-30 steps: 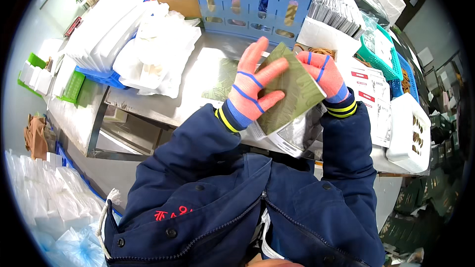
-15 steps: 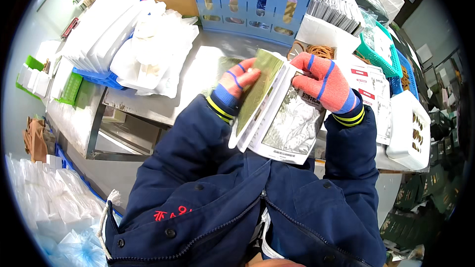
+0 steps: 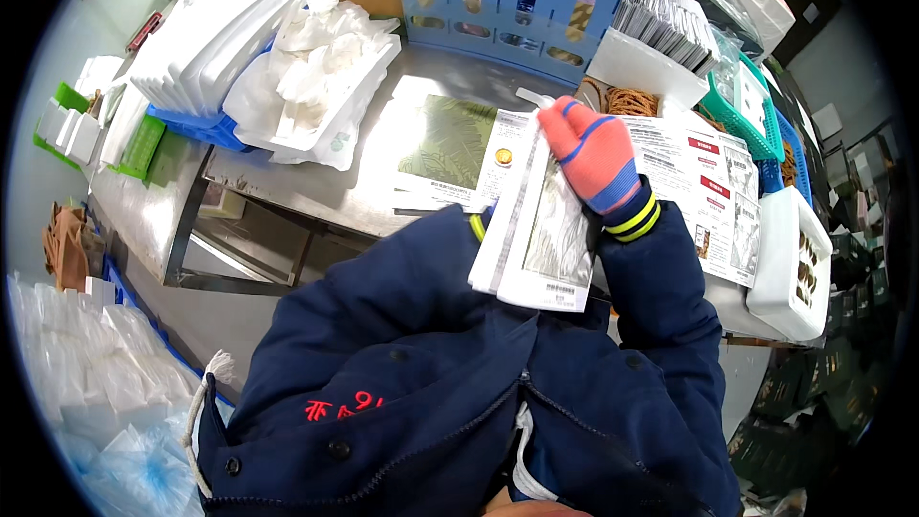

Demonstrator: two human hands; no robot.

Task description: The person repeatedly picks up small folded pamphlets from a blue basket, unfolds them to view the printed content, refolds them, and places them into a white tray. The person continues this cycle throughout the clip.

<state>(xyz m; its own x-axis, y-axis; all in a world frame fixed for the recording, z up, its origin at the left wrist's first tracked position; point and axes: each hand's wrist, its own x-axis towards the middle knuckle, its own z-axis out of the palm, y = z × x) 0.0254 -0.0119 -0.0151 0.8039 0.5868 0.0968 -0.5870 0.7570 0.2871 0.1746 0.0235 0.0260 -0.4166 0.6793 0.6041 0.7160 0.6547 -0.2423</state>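
Observation:
My right hand (image 3: 589, 151), in an orange knitted glove with blue stripes, is closed on the upper edge of a printed booklet (image 3: 550, 263). The booklet hangs upright and slightly tilted in front of my chest, its pale picture page facing me. A narrow whitish strip (image 3: 534, 97) sticks out above my right fingertips. My left hand is hidden behind the booklet; only its yellow-striped cuff (image 3: 478, 226) shows. Flat on the metal table (image 3: 373, 190), just left of the booklet, lies a leaflet with a green leaf picture (image 3: 445, 139).
A blue plastic crate (image 3: 507, 43) stands at the back. White bags (image 3: 316, 77) and foam sheets (image 3: 206, 48) fill the left. Rightward are printed sheets (image 3: 713, 196), brown cord (image 3: 632, 101), a box of packed leaflets (image 3: 661, 24), a green basket (image 3: 742, 115) and a white tub (image 3: 790, 273).
My left hand has left the booklet's left pages and gone behind it. The booklet has closed up and turned more upright in my right hand. The leaf-picture leaflet on the table is uncovered.

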